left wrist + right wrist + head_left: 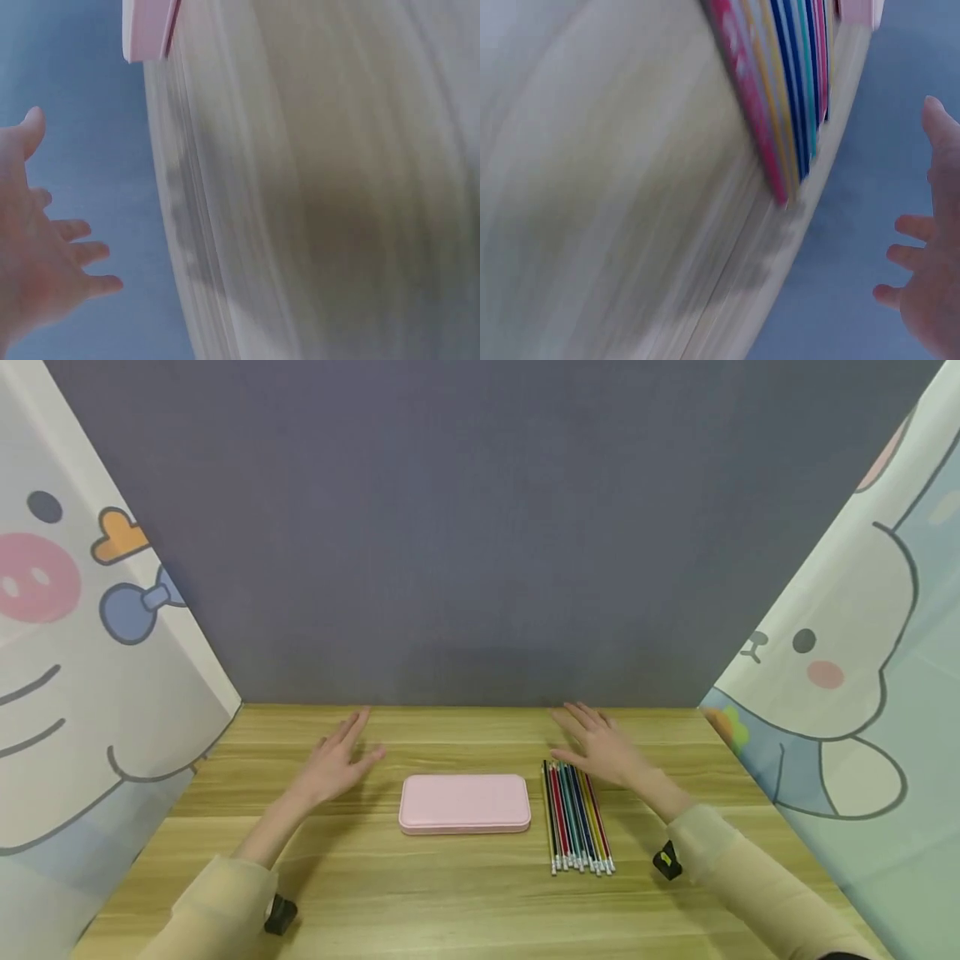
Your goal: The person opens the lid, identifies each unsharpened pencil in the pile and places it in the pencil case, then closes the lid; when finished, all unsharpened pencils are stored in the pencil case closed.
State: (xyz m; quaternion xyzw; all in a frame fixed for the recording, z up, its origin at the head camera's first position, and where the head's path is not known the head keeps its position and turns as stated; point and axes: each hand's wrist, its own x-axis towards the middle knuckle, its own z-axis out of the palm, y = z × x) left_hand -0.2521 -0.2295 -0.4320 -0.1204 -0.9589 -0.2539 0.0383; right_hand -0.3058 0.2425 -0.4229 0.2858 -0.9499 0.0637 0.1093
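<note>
A closed pink pencil case [465,803] lies flat on the wooden table, between the two hands. To its right is a row of several pencils [576,818] in mixed colours, side by side, their eraser ends toward the person. My left hand [335,768] hovers left of the case with fingers spread, holding nothing; its palm and fingers show in the left wrist view. Above the far ends of the pencils is my right hand [602,750], fingers extended and nothing in it. In the right wrist view the pencils [780,97] appear close, apart from that hand.
The wooden table [360,893] meets a dark grey panel [465,543] at its far edge. Side walls with cartoon prints stand left and right. A small black device hangs under each sleeve cuff [701,847].
</note>
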